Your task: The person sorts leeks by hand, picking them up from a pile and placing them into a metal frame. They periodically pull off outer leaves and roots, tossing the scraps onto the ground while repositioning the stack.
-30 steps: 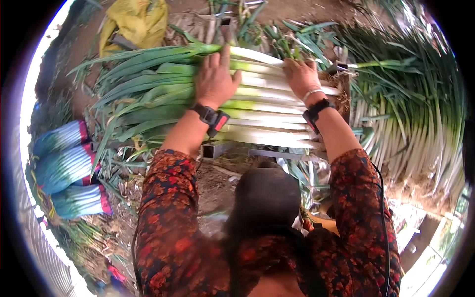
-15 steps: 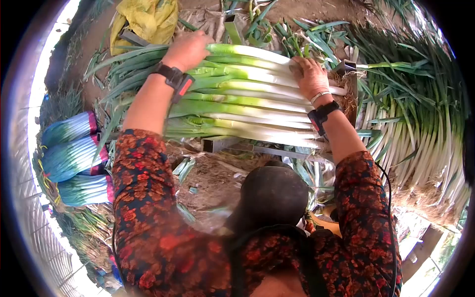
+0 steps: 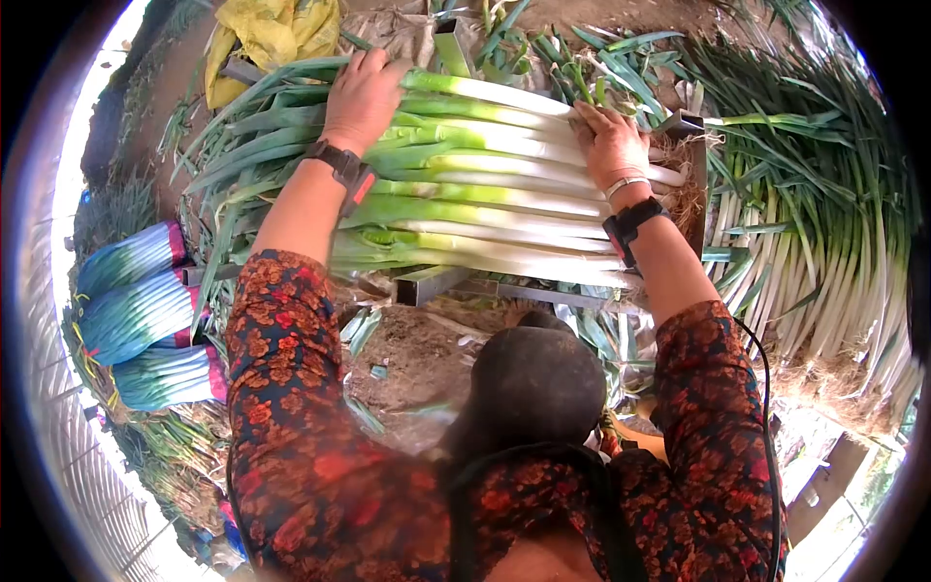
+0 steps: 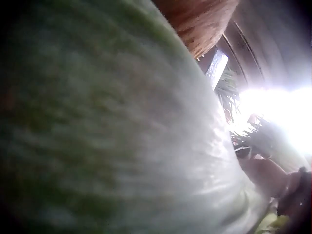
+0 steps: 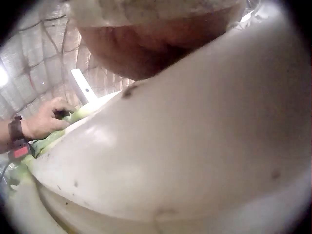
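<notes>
A row of long green-and-white leeks [image 3: 504, 209] is laid side by side across a dark square-section metal frame [image 3: 419, 291], leaves to the left, white shanks to the right. Pale brown stringy roots [image 3: 685, 179] are gathered at the right end, beside the frame's upright. The far edge of the row is covered by both bare hands: the left hand [image 3: 362, 105] is set where the green leaves begin, fingers bent over the edge leek and apparently gripping it; the right hand [image 3: 613, 145] is placed on the white shanks near the roots, fingertips hidden, so whether anything is gripped cannot be told. Laying out is judged largely done, with the row filled and roughly aligned; evening-up seems to be in hand. No band or wrap is seen round the row, so bundling is judged not yet done. Finished-looking bundles in blue wrapping with red edges [image 3: 145, 303] are stacked at left. A large heap of loose leeks [image 3: 815, 242] is left at right, unbundled. Leek hidden by blur in the left wrist view; nothing further is readable there.
</notes>
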Demonstrator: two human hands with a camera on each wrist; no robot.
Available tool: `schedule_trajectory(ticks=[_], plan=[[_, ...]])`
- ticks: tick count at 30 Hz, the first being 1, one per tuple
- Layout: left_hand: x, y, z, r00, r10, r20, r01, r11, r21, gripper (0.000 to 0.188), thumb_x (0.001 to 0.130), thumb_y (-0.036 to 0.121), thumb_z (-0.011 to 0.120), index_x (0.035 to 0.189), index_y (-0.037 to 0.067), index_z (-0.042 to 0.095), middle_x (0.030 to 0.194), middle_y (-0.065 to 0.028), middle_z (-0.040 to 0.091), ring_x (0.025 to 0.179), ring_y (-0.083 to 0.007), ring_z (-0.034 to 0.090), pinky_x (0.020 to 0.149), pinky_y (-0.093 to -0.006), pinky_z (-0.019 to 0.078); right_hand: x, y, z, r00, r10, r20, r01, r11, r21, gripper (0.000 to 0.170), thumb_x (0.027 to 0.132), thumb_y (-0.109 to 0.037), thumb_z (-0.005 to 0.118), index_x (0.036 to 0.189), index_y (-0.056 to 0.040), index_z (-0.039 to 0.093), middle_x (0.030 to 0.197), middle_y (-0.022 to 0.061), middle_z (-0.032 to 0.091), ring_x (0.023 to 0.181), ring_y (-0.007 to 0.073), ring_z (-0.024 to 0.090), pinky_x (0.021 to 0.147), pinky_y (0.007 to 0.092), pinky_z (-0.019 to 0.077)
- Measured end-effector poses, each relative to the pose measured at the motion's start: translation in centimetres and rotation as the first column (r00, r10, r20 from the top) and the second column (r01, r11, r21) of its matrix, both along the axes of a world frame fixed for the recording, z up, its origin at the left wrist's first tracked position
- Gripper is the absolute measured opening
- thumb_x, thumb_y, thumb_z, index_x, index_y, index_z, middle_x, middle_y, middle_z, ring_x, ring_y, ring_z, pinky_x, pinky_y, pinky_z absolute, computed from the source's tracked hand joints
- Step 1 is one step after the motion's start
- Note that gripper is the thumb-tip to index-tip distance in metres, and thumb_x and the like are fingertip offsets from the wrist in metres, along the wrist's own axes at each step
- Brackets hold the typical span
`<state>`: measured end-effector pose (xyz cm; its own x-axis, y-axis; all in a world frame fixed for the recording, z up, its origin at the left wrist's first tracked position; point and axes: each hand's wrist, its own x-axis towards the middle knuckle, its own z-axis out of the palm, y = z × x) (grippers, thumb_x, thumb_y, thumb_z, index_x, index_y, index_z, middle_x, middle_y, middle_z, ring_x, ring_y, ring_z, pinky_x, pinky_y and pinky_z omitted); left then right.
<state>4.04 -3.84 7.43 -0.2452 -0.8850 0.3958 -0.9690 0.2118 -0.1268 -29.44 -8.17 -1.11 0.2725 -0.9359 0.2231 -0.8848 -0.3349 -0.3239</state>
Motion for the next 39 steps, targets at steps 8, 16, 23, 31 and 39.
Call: schedule_trajectory(ticks=[8,16,23,31,39], plan=[[-1.1,-1.0,-1.7,0.997,-0.068,-0.02,0.07,0.987,0.145,0.038,0.086,0.032,0.063,0.12,0.013,0.061,0.118,-0.0082,0.059,0.113,-0.0303,0.052,0.099,-0.0424,0.0381,0.7,-0.6,0.6,0.997,-0.032,-0.068,0.044,0.984,0.175,0.033,0.091,-0.045,0.055,0.121,-0.0354,0.062,0.124,-0.0013,0.06,0.121,0.0251,0.05,0.099,0.0514,0.0385],[-0.6,-3.1,-1.8,0.997,0.027,-0.071,0.018,0.822,0.57,0.049,0.088,0.049,0.055,0.112,0.008,0.065,0.11,-0.0191,0.066,0.101,-0.0381,0.061,0.092,-0.0469,0.0467,0.8,0.0,1.5,0.992,-0.033,-0.12,0.063,0.966,0.251,0.034,0.092,-0.045,0.053,0.123,-0.0367,0.061,0.126,-0.0011,0.058,0.124,0.025,0.047,0.1,0.0518,0.0371],[-0.7,-1.9,-1.9,0.974,0.112,-0.196,0.058,0.717,0.695,0.046,0.09,0.05,0.054,0.12,0.017,0.065,0.106,-0.0186,0.066,0.103,-0.038,0.06,0.089,-0.0424,0.0477,0.5,0.5,1.3,0.995,0.015,-0.1,0.012,0.965,0.263,0.034,0.094,-0.043,0.049,0.125,-0.0344,0.06,0.13,-0.0023,0.058,0.123,0.0234,0.049,0.101,0.0498,0.0357],[1.1,-4.9,-7.2,0.998,-0.048,-0.047,0.066,0.831,0.552,0.037,0.091,0.04,0.056,0.119,0.018,0.066,0.111,-0.0171,0.065,0.107,-0.0341,0.055,0.097,-0.0451,0.0417,1.5,-0.1,2.0,0.971,0.005,-0.239,0.085,0.926,0.369,0.038,0.096,-0.038,0.041,0.131,-0.031,0.055,0.136,-0.0022,0.054,0.129,0.0222,0.045,0.107,0.0524,0.0269],[2.7,-9.6,-1.5,0.969,-0.244,-0.039,0.191,0.64,0.744,0.036,0.093,0.037,0.051,0.112,0.01,0.065,0.111,-0.0137,0.066,0.104,-0.0322,0.059,0.092,-0.0411,0.0461,1.5,-0.3,0.9,0.98,-0.015,-0.198,0.074,0.953,0.293,0.039,0.097,-0.039,0.04,0.132,-0.0287,0.054,0.135,-0.0022,0.055,0.129,0.0228,0.047,0.108,0.055,0.0269]])
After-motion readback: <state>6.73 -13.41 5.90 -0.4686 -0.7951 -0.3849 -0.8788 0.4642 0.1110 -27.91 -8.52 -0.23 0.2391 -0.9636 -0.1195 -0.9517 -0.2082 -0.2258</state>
